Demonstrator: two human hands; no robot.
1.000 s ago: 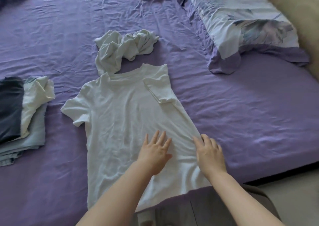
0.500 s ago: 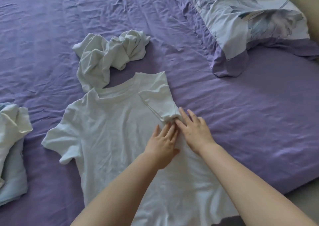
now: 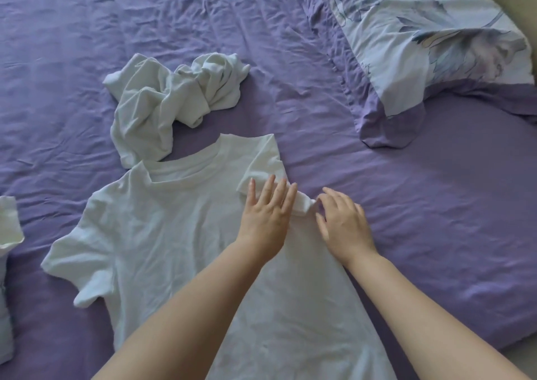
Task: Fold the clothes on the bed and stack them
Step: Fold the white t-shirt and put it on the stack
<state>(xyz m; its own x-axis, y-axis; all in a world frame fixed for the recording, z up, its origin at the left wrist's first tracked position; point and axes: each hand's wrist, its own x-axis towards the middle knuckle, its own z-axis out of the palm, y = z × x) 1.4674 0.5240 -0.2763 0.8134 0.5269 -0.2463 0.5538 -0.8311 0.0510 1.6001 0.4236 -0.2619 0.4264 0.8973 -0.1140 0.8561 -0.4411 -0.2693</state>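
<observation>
A white T-shirt (image 3: 174, 249) lies spread flat on the purple bed sheet (image 3: 436, 220), neck away from me. Its right sleeve is folded inward over the chest. My left hand (image 3: 266, 220) lies flat with straight fingers on that folded sleeve. My right hand (image 3: 344, 224) rests beside it at the shirt's right edge, fingers loosely bent and touching the sleeve's end; it holds nothing that I can see. A second white garment (image 3: 162, 103) lies crumpled just beyond the collar.
A stack of folded pale clothes (image 3: 7, 263) shows at the left edge. A floral pillow (image 3: 421, 36) with a purple border lies at the upper right. The bed's near edge runs along the lower right corner.
Both hands slid up the shirt from near its hem to the folded right sleeve. The view shifted, so the folded stack has moved mostly out of frame on the left.
</observation>
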